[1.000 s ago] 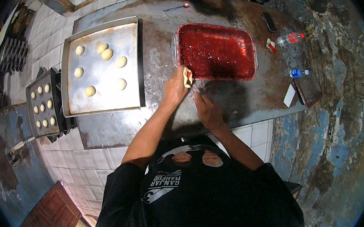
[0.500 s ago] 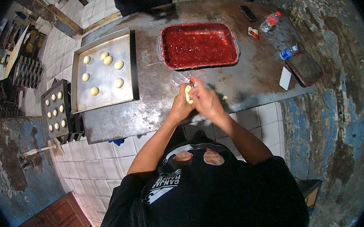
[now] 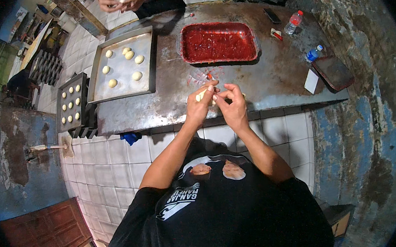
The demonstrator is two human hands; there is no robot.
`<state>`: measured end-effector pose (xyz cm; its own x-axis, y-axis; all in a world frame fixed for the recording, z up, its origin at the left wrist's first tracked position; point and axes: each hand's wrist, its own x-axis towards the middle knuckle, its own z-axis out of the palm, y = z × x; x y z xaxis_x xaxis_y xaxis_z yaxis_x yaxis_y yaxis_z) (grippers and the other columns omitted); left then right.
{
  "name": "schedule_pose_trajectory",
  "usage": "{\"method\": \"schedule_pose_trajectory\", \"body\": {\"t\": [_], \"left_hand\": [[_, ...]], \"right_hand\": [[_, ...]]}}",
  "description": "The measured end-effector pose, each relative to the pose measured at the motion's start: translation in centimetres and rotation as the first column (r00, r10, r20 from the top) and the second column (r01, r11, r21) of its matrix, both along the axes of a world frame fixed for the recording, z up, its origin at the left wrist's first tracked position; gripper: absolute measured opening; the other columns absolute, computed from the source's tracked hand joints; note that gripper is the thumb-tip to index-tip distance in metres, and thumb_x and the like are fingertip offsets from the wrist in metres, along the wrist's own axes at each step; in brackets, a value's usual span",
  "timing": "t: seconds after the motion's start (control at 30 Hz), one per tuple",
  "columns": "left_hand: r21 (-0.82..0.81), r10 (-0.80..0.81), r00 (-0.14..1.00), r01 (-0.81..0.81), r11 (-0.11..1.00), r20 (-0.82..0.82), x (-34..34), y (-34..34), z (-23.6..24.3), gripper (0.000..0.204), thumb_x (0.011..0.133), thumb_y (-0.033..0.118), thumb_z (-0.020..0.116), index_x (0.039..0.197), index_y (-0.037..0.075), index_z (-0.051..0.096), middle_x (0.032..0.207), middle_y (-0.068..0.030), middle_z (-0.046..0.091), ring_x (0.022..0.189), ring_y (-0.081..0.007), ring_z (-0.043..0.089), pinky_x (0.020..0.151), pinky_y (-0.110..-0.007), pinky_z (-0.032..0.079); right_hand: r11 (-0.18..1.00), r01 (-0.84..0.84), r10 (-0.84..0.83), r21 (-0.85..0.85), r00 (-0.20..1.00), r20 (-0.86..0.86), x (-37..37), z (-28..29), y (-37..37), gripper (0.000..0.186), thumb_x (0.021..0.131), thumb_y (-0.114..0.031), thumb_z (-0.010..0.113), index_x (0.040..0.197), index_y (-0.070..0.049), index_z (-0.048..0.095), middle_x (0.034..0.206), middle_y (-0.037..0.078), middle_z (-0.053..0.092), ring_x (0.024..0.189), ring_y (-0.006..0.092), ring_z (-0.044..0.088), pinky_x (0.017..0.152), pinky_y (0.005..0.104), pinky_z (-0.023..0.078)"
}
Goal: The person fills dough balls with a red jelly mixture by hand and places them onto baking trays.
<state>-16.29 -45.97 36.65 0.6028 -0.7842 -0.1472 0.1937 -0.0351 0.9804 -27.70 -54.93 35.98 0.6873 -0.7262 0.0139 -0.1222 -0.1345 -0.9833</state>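
Note:
At the near edge of the metal table, my left hand [image 3: 198,107] is closed around a piece of pale dough [image 3: 200,96], partly covered by the fingers. My right hand [image 3: 234,109] is beside it, thumb and forefinger pinched together at the dough's right side; its other fingers curl loosely. Just beyond both hands, red smears [image 3: 209,76] mark the table. Farther back sits a red-coated rectangular dish of dark red filling [image 3: 218,45]. To the left, a large square baking tray [image 3: 123,86] carries several round dough balls [image 3: 137,76].
Lower left, a smaller dark tray [image 3: 84,100] bears rows of dough balls. At the right lie a phone [image 3: 272,15], a red-capped bottle [image 3: 293,22], a blue-labelled bottle [image 3: 314,53], a white card [image 3: 311,81] and a dark flat pan [image 3: 335,73]. Across the table a co-worker's hands [image 3: 121,1] hold something small.
My right hand has drawn back from over my left hand to its right side, now pinching at the dough. The co-worker's hands have come further into view. The whole view has shifted slightly.

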Motion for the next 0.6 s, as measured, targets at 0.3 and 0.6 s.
{"method": "schedule_pose_trajectory", "body": {"t": [0.3,0.6], "left_hand": [[0.086,-0.204,0.865,0.186,0.979,0.458,-0.3,2.1,1.6,0.08,0.082,0.019,0.08,0.151,0.011,0.041,0.136,-0.0153,0.062,0.119,-0.0345,0.064,0.099,-0.038,0.051],[0.233,-0.227,0.718,0.093,0.968,0.658,1.3,6.2,4.4,0.042,0.102,0.032,0.055,0.136,0.009,0.06,0.136,-0.0135,0.062,0.137,-0.0307,0.05,0.12,-0.046,0.023]], "right_hand": [[0.937,-0.293,0.275,0.19,0.955,0.115,-1.0,2.0,-2.0,0.073,0.087,-0.005,0.072,0.147,-0.004,0.03,0.109,0.01,0.067,0.107,0.0203,0.064,0.095,0.0366,0.05],[0.985,-0.171,0.141,0.003,0.821,0.553,1.1,1.5,0.1,0.081,0.089,-0.002,0.072,0.152,-0.002,0.021,0.117,0.017,0.062,0.105,0.0209,0.064,0.094,0.0358,0.054]]}}
